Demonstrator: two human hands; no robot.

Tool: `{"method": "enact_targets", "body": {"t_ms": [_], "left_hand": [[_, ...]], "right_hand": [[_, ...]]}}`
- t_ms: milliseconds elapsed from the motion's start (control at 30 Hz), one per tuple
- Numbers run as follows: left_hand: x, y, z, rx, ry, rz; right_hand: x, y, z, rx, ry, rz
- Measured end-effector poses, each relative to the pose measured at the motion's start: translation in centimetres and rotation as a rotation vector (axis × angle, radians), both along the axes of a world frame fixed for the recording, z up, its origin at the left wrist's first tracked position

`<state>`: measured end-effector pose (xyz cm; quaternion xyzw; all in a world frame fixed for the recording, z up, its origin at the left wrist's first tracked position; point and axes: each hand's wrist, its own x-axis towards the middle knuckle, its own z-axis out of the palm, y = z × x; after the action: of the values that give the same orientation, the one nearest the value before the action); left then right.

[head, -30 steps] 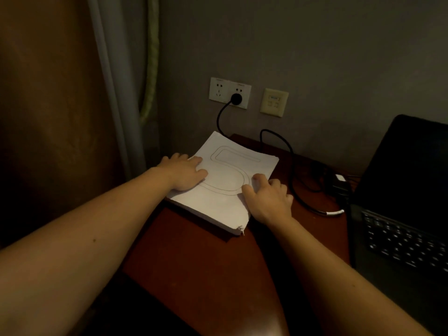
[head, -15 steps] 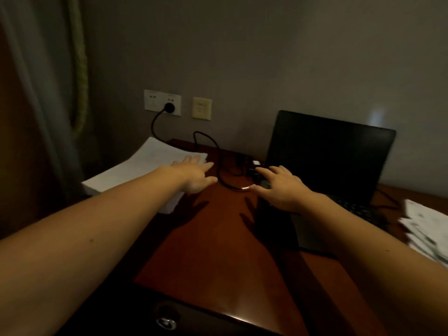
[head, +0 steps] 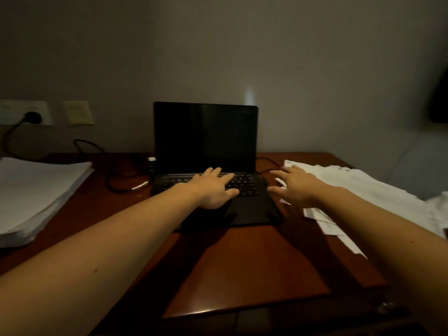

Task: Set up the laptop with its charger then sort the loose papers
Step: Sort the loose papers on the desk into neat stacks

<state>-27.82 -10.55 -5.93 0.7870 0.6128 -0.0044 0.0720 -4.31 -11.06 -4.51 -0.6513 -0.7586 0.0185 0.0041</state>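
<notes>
An open black laptop (head: 206, 139) with a dark screen stands at the back middle of the wooden desk (head: 242, 263). Its charger cable (head: 121, 185) runs left from the laptop's side up to a plug (head: 32, 116) in the wall socket. A neat white paper stack (head: 36, 190) lies on the desk's left side. Loose papers (head: 363, 190) lie scattered at the right. My left hand (head: 213, 187) hovers over the keyboard, fingers spread, empty. My right hand (head: 295, 185) reaches over the near edge of the loose papers, fingers apart, holding nothing.
A beige wall switch plate (head: 78, 112) sits right of the socket. A dark object (head: 440, 98) hangs at the far right edge. A small metal knob (head: 386, 306) shows at the desk's front right. The wall stands close behind the laptop.
Both hands left the stacked papers at the left and swept right. The view turned right with them; the left hand is now over the keyboard, the right over the loose papers.
</notes>
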Motion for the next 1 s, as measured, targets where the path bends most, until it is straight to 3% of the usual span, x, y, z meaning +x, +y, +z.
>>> {"method": "enact_targets", "body": {"t_ms": [367,567,633,733,800,900,1000], "left_hand": [[17.4,5.1,-2.2,-0.034,-0.154,-0.32],[22.0,6.9,-3.9,-0.082,-0.291,-0.19],[22.8,7.5,-3.6,-0.089,-0.455,-0.052],[23.8,8.3,-2.3,-0.249,-0.941,0.188],[24.3,8.6,-1.8,-0.321,-1.153,0.305],[25.0,8.7,-2.0,-0.407,-1.294,0.411],[25.7,7.8,-2.5,-0.554,-1.372,0.39]], "right_hand": [[18.6,-2.6,-5.4,-0.058,0.082,-0.311],[19.6,-1.8,-9.0,0.018,0.107,-0.433],[19.7,-1.3,-9.2,0.021,0.096,-0.449],[19.9,-0.7,-9.6,0.026,0.091,-0.48],[19.8,-0.4,-9.7,0.017,0.111,-0.511],[19.7,0.3,-9.5,-0.002,0.17,-0.565],[19.3,0.7,-9.0,-0.043,0.198,-0.589]]}}
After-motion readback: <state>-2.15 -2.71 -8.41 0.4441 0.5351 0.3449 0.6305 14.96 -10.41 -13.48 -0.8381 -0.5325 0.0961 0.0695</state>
